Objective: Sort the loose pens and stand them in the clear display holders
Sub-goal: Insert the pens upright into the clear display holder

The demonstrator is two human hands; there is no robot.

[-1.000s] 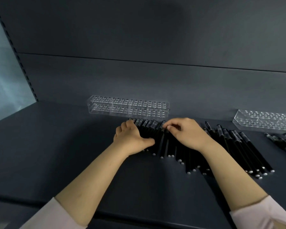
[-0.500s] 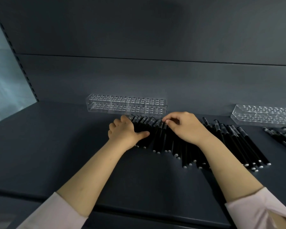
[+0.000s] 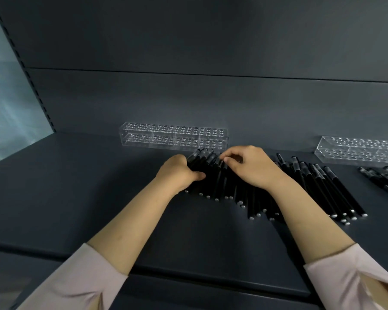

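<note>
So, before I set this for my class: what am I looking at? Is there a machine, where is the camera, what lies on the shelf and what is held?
No machine here: a person works with two bare hands. The camera sits on the person's head and looks forward and down, so the arms reach in from below. The shelf carries a long heap of black pens, lying flat. Behind them stands a clear holder full of small holes, with no pens in it; a second holder is at the right edge, a smaller heap in front of it. The left hand grips a bunch of pens at the heap's left end. The right hand rests on the heap, fingertips curled at the pens' tops; whether it pinches one I cannot tell.
</note>
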